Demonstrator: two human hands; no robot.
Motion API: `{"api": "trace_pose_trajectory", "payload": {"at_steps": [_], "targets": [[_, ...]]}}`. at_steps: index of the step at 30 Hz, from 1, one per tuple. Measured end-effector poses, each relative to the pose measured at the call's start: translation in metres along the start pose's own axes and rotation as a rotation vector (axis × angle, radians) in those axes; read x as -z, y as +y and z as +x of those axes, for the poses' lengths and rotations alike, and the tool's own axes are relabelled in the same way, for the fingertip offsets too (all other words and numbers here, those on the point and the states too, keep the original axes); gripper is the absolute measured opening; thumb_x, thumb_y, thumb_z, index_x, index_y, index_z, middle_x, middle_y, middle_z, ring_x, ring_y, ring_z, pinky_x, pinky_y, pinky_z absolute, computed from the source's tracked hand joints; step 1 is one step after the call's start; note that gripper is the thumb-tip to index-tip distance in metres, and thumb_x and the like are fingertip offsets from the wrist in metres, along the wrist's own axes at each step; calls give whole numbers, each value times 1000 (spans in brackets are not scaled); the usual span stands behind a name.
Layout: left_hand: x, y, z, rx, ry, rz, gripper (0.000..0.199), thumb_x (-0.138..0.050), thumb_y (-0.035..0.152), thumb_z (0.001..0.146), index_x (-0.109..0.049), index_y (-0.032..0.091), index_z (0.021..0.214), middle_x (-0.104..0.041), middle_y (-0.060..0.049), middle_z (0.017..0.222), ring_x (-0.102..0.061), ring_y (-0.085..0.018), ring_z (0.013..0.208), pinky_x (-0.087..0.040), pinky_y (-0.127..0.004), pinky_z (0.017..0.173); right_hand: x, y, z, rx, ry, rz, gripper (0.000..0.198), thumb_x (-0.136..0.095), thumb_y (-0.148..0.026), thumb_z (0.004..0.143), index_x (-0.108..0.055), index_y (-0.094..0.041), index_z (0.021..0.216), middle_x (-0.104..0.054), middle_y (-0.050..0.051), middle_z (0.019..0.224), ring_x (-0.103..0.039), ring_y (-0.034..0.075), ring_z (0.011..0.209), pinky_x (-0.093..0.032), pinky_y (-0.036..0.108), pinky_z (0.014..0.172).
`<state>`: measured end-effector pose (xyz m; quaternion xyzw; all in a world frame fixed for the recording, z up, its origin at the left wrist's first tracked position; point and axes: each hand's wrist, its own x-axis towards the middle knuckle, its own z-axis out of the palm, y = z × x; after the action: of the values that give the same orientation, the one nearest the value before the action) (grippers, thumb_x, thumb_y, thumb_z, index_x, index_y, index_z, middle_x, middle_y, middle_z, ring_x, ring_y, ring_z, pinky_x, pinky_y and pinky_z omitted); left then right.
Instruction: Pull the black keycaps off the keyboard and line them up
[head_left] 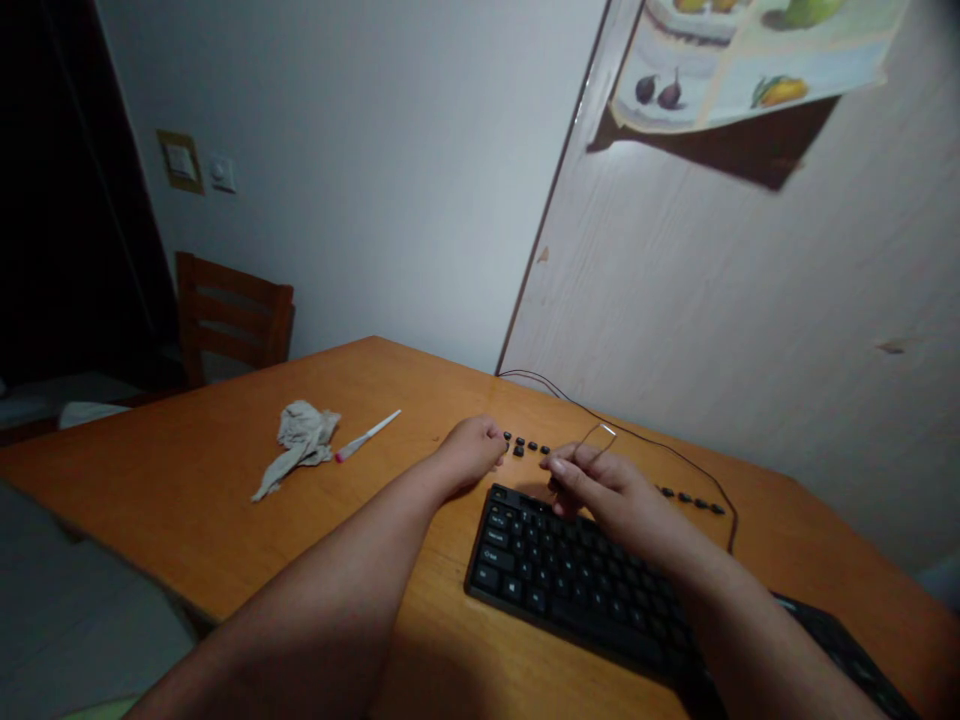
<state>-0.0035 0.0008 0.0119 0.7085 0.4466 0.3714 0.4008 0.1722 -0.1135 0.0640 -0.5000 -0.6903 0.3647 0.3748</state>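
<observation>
A black keyboard (570,580) lies on the wooden table, with bare gaps along its top row. Over that top edge is my right hand (607,490), its fingers pinched around a thin wire keycap puller (606,432) whose loop sticks up past the fingers. A small dark piece shows under the right fingertips, too hidden to name. Beyond the keyboard's upper left corner rests my left hand (472,450), fingers curled closed at a group of loose black keycaps (519,451). What the left fingertips hold, if anything, is hidden. More loose keycaps (699,503) sit in a row to the right.
A crumpled grey cloth (304,435) and a white brush-like tool (369,436) with a pink end lie left on the table (360,380). A dark cable (660,438) runs along the wall side. A wooden chair (234,315) stands at the far left.
</observation>
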Motion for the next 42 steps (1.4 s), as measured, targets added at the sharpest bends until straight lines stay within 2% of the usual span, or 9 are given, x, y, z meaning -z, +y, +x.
{"api": "trace_pose_trajectory", "payload": {"at_steps": [7,13,19,26,31,34,37,40,42], "targets": [[-3,2,-3,-17,-67,7,10,-51,21,75,-59,15,74,-62,-2,65,-53,-12,58,-34,-21,51,-7,-4,-4,22,-88,-141,30,-51,-47,92,-60,-19,94,-61,2,82,-57,13,69,-47,25,63],[-6,-2,-2,-46,-99,-6,13,-51,25,78,-58,16,73,-62,-2,65,-54,-12,59,-34,-20,51,-7,-3,-5,67,-113,-244,24,-48,-39,95,-62,-20,97,-60,1,80,-55,14,71,-44,25,65],[-7,3,-4,-47,-112,-32,6,-53,21,73,-57,16,72,-60,-1,64,-54,-12,60,-36,-20,52,-7,-4,-2,88,-138,-271,23,-51,-38,93,-66,-20,92,-64,2,80,-59,16,74,-46,27,69],[-9,2,-4,-78,-156,-34,4,-52,17,70,-56,16,69,-58,-1,62,-52,-11,58,-34,-20,51,-14,-2,-3,21,-103,-230,25,-55,-40,90,-70,-20,90,-63,2,79,-60,17,76,-47,28,71],[-11,0,-5,-82,-180,-40,7,-52,16,68,-58,15,71,-60,-1,64,-53,-12,60,-34,-20,50,-17,-2,-3,73,-24,-262,24,-58,-41,88,-70,-22,83,-65,2,82,-60,19,83,-47,30,77],[-11,1,-8,-105,-209,-46,9,-51,17,68,-58,15,74,-60,-1,64,-52,-12,60,-34,-21,51,-18,0,-4,-59,-67,-149,27,-55,-45,89,-68,-22,86,-63,0,74,-58,15,67,-46,26,63],[-10,3,-10,-123,-221,-27,11,-51,18,69,-59,16,75,-60,0,66,-52,-12,60,-34,-21,51,-22,3,-6,-225,-77,-46,31,-55,-52,87,-63,-22,86,-51,-5,59,-49,11,48,-39,22,44],[-9,6,-11,-123,-225,18,10,-52,20,68,-59,16,74,-59,0,66,-51,-12,61,-32,-21,50,-28,8,-5,-233,-39,-25,33,-56,-54,85,-60,-22,82,-47,-6,56,-47,11,45,-36,22,41],[-9,8,-11,-132,-225,32,10,-52,20,68,-59,16,73,-58,0,66,-51,-12,62,-31,-21,50,-32,11,-3,-218,47,-33,34,-57,-54,84,-59,-21,80,-47,-5,55,-43,10,44,-33,21,40]]}}
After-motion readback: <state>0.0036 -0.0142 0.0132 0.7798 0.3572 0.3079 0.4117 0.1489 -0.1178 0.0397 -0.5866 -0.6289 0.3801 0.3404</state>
